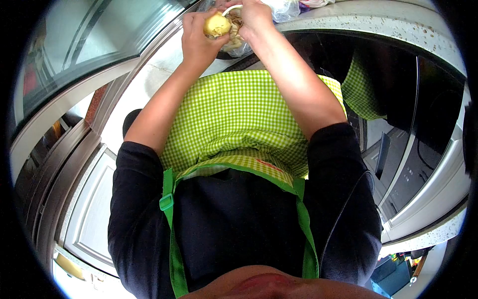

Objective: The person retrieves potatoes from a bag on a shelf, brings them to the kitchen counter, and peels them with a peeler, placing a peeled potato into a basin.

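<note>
A peeled yellow potato [217,25] sits in my left hand [195,37], with fingers and thumb wrapped round its sides. My right hand [256,19] is closed on a white peeler [231,8], whose curved end reaches over to the potato's upper right side. Most of the peeler's handle is hidden by my fingers. Beneath both hands, brownish peelings [236,36] lie in a bin lined with a clear plastic bag [243,50].
Clear plastic bags [285,9] lie on the speckled counter [368,11] beyond my right hand. A glossy black cabinet front [398,74] stands close on my right. To the left is a framed glass door [94,45]. My green checked apron [234,104] hangs below my arms.
</note>
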The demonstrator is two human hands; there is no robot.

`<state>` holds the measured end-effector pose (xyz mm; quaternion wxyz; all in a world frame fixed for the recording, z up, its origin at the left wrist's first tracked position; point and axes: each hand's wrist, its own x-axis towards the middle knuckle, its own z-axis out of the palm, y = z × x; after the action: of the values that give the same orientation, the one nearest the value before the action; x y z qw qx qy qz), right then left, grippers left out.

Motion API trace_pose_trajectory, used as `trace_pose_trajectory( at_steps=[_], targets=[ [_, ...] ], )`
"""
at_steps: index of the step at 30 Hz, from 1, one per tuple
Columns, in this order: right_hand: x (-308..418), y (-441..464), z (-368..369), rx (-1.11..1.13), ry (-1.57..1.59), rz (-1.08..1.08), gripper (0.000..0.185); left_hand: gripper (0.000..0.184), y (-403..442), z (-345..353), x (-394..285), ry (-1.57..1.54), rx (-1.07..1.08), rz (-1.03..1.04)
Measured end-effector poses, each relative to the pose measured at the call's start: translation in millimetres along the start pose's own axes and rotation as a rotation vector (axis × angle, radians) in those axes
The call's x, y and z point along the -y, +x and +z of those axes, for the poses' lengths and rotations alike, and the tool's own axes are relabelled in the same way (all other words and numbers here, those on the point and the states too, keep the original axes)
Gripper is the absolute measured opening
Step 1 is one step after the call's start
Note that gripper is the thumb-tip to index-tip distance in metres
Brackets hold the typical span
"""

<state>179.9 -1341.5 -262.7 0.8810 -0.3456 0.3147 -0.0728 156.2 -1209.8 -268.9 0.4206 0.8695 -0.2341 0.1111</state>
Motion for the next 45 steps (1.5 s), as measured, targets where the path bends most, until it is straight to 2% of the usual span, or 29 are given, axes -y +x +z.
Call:
trace_pose_trajectory(
  at_steps=[7, 10, 13, 16, 18, 19, 21, 22, 26, 28, 32, 34, 38, 40, 45],
  targets=[
    [2.7, 12.2, -9.7, 0.012, 0.015, 0.193, 0.035, 0.058, 3.2, 0.0, 3.6, -0.042, -0.024, 0.125],
    [4.6, 15.2, -13.4, 0.081, 0.191, 0.273, 0.034, 0.058, 2.3, 1.4, 5.3, -0.070, -0.023, 0.144],
    [8.1, 15.4, -11.5, 0.060, 0.152, 0.274, 0.032, 0.062, 0.5, 4.8, 12.2, -0.183, -0.016, 0.126],
    [15.1, 11.1, -6.0, -0.039, 0.245, 0.313, 0.036, 0.067, -1.4, 9.2, 8.2, -0.330, 0.009, 0.207],
    [26.9, 5.7, -1.3, -0.123, -0.030, 0.253, 0.038, 0.066, -1.9, 10.6, 5.8, -0.499, 0.035, 0.134],
    [33.4, 1.8, 0.7, -0.122, -0.030, 0.253, 0.038, 0.066, -1.1, 10.1, 5.7, -0.498, 0.034, 0.135],
    [42.2, -4.0, 2.1, 0.114, -0.070, 0.222, 0.038, 0.061, 0.8, 8.7, 4.5, -0.609, 0.086, -0.081],
    [37.9, -2.0, 0.5, 0.151, -0.106, 0.155, 0.038, 0.058, 3.2, 9.6, 0.8, -0.618, 0.082, -0.076],
    [28.7, -5.2, 4.2, 0.148, -0.235, 0.090, 0.037, 0.060, 1.5, 7.3, -4.7, -0.576, 0.099, -0.182],
    [25.0, -7.5, 5.2, 0.213, -0.386, -0.088, 0.038, 0.064, 3.8, 3.8, -8.4, -0.414, 0.171, -0.300],
    [24.1, -11.6, 8.5, 0.210, -0.445, -0.110, 0.038, 0.066, 3.8, 5.7, -8.8, -0.455, 0.159, -0.264],
    [23.1, -12.0, 7.7, 0.212, -0.549, -0.172, 0.038, 0.065, 6.8, -1.8, -17.9, -0.163, 0.178, -0.220],
    [16.3, -12.8, 6.5, 0.191, -0.508, -0.214, 0.036, 0.063, 6.4, -2.0, -20.5, -0.114, 0.129, -0.125],
    [13.1, -12.6, 7.0, 0.095, -0.357, -0.207, 0.033, 0.062, 6.1, -1.8, -20.3, -0.127, 0.136, -0.113],
    [12.3, -6.2, 4.9, 0.085, -0.189, -0.187, 0.029, 0.063, 4.3, -0.9, -18.7, -0.127, 0.160, -0.072]
  ],
)
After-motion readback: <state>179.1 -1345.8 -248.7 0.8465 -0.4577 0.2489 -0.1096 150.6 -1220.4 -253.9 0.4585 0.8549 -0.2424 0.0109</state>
